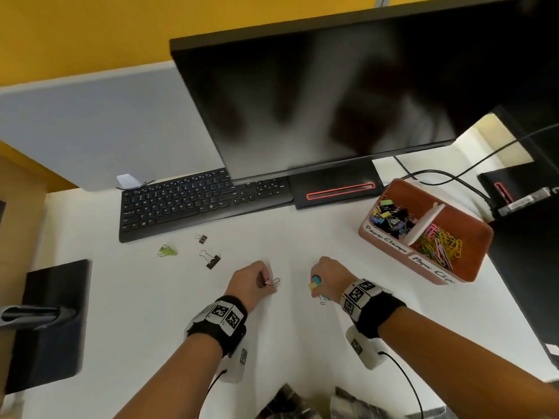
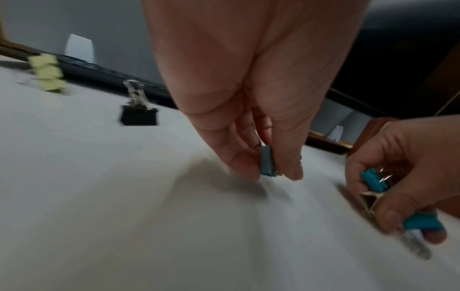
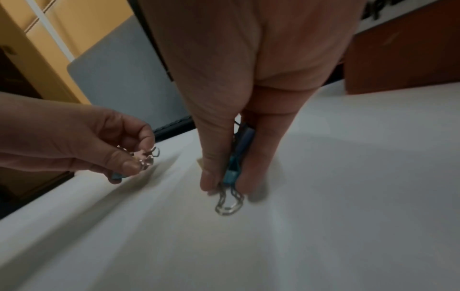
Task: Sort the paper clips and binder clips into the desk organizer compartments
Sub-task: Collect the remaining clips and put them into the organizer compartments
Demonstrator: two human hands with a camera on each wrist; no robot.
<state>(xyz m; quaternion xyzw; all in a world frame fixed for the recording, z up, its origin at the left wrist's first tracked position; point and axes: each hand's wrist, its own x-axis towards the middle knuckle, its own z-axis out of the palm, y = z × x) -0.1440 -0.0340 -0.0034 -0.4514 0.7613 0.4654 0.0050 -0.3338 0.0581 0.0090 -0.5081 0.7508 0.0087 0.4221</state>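
Pinching a small binder clip (image 1: 272, 282) between thumb and fingertips, the left hand (image 1: 251, 281) hovers just above the white worktop (image 1: 169, 313), while the right hand (image 1: 328, 276) close beside it grips a bunch of blue and yellow binder clips (image 1: 316, 284), their wire handles hanging below the fingers. Three more binder clips lie loose to the left: a green one (image 1: 167, 251), a small black one (image 1: 201, 238) and a larger black one (image 1: 210, 259), all just in front of a black keyboard (image 1: 193, 201). To the right stands the reddish-brown desk organizer (image 1: 472, 255), split by a white divider; its left compartment holds binder clips, its right one coloured paper clips (image 1: 441, 243), and handwritten labels run along its front. A dark monitor (image 1: 317, 95) looms over the keyboard on a stand with a red-edged slot. Behind it rise a grey partition panel (image 1: 90, 122) and a yellow wall (image 1: 75, 31). Black cables trail past the organizer toward dark equipment at the worktop's right edge.
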